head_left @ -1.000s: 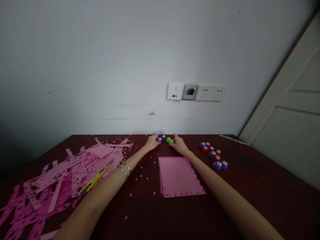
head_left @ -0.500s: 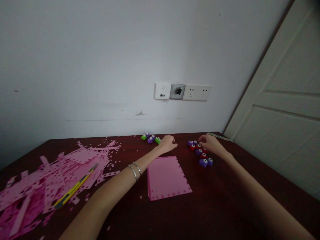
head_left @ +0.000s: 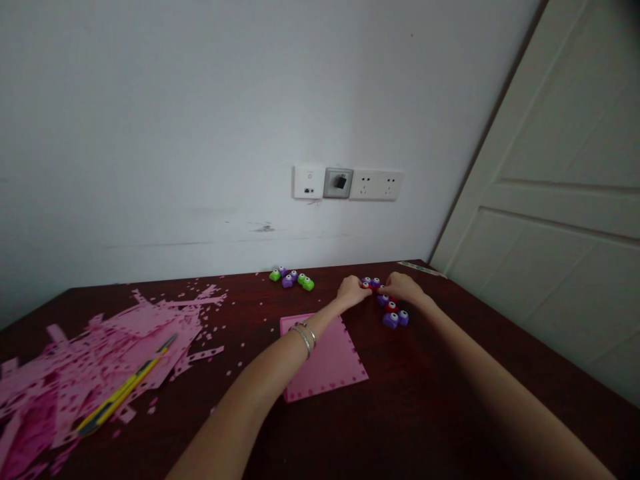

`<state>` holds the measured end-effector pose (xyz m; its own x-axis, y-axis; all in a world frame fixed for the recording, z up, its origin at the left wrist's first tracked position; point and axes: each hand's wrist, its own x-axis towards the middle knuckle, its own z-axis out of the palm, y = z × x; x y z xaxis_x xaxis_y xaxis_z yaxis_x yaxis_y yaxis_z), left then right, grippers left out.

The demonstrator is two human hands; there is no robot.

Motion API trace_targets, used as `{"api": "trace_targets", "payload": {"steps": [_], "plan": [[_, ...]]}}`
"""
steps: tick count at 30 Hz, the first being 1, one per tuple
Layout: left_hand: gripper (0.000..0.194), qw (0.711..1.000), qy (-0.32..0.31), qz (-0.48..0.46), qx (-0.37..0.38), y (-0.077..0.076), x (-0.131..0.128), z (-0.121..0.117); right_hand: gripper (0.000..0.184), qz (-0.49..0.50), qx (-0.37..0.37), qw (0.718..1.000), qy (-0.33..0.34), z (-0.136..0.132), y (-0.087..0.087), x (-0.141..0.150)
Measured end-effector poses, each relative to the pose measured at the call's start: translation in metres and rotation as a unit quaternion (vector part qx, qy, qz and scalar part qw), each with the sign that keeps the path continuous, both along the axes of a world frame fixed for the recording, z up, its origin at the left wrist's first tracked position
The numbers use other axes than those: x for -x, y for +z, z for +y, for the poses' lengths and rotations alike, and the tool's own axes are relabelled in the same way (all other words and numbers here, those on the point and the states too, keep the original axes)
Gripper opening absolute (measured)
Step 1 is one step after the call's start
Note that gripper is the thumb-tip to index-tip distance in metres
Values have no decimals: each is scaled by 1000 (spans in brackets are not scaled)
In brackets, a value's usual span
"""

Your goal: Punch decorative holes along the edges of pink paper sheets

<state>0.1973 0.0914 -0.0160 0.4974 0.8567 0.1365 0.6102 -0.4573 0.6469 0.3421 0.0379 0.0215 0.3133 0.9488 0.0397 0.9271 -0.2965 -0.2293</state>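
Both my hands reach to a cluster of small red and purple craft punches (head_left: 389,309) at the back right of the dark wooden table (head_left: 450,400). My left hand (head_left: 351,291) has its fingers curled at the cluster's left end, touching a punch. My right hand (head_left: 404,287) is curled over the cluster's far end. What each hand grips, if anything, is hidden by the fingers. A second group of green and purple punches (head_left: 291,279) lies free near the wall. A pink paper stack (head_left: 325,357) with a punched border lies under my left forearm.
A heap of pink punched paper scraps (head_left: 100,353) covers the table's left side, with a yellow utility knife (head_left: 123,392) lying on it. Wall sockets (head_left: 347,183) sit above the table. A white door (head_left: 565,200) stands at the right.
Both hands left the green and purple punches near the wall and moved right to the red and purple cluster. The view has swung rightward.
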Motion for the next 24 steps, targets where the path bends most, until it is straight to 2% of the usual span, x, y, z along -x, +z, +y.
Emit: {"api": "trace_targets", "payload": {"steps": [2,3,5,7,9,11,12,15,17,20,24], "plan": [[28,992,-19,-85,94,5,13,4,24,17,-3,1000,15,0,3,0],[31,978,-40,-137,153,9,23,6,26,41,-6,999,30,-1,6,0],[32,926,-94,-237,279,18,46,10,31,140,-20,987,70,-5,12,2],[30,875,-123,-305,356,29,73,13,33,298,-42,947,112,-11,18,9],[30,858,-114,-331,376,38,100,13,30,463,-51,873,145,-18,24,21],[33,859,-109,-340,368,46,124,11,25,576,-34,799,170,-24,28,36],[34,858,-116,-345,362,49,134,9,23,608,-22,773,179,-27,30,44],[35,857,-146,-355,344,55,157,-2,23,655,13,727,207,-29,32,66],[37,876,-141,-332,321,59,168,-10,23,675,27,702,223,-28,33,79],[40,919,-106,-263,274,63,182,-18,23,682,40,690,239,-24,32,94],[35,937,-98,-239,234,59,203,-9,25,661,39,714,227,-17,30,102]]}}
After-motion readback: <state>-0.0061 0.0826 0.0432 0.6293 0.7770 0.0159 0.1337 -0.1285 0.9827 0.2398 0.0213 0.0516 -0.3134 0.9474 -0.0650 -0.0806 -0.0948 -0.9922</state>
